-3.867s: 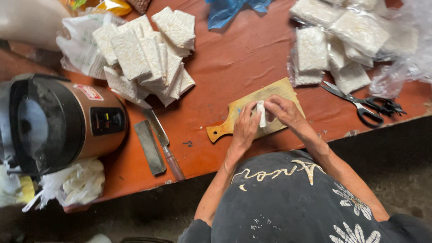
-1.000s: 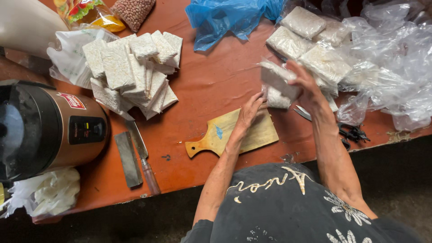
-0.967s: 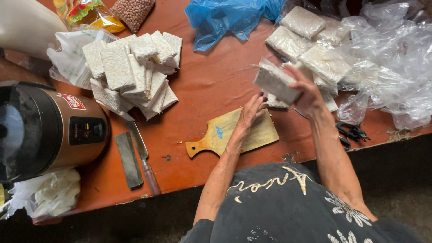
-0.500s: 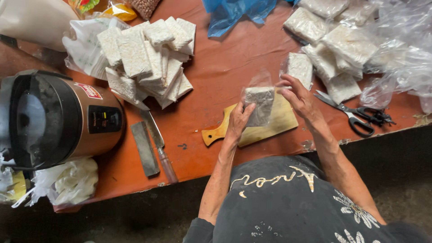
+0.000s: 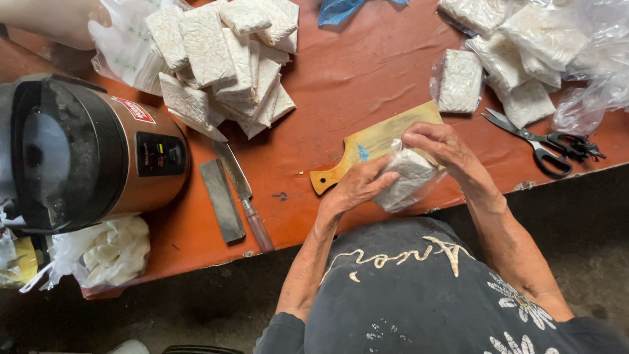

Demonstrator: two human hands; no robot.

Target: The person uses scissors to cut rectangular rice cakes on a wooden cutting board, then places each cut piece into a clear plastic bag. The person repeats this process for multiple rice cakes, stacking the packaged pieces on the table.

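- Over the near edge of the cutting board (image 5: 383, 141), both hands hold one white block in a clear plastic bag (image 5: 407, 180), just above the orange table (image 5: 341, 72).
- The left hand (image 5: 357, 187) cups the block from the left side, fingers curled shut around it with the thumb on top.
- The right hand (image 5: 442, 145) comes over from above, fingertips pinched closed on the loose plastic at the block's upper end.
- To my eye the step in hand is working the wrap at that upper end; whether the plastic is being opened or closed I cannot tell.
- Done well, the left hand would hold firm but not squeeze, since the block looks soft and crumbly and could break.
- The right fingers would do best pulling only the film, not the block's corner.
- Keeping the block low over the board seems wise, so that a slip lands it on wood.
- A pile of bare white blocks (image 5: 223, 59) lies at the far left, well apart, beside a round cooker (image 5: 92, 154).
- More wrapped blocks (image 5: 511, 59) sit at the far right; one wrapped block (image 5: 458, 82) lies just beyond the board.
- A knife (image 5: 246, 196) and a flat stone (image 5: 221, 200) lie left of the board, scissors (image 5: 540, 137) to its right, all apart from the hands.
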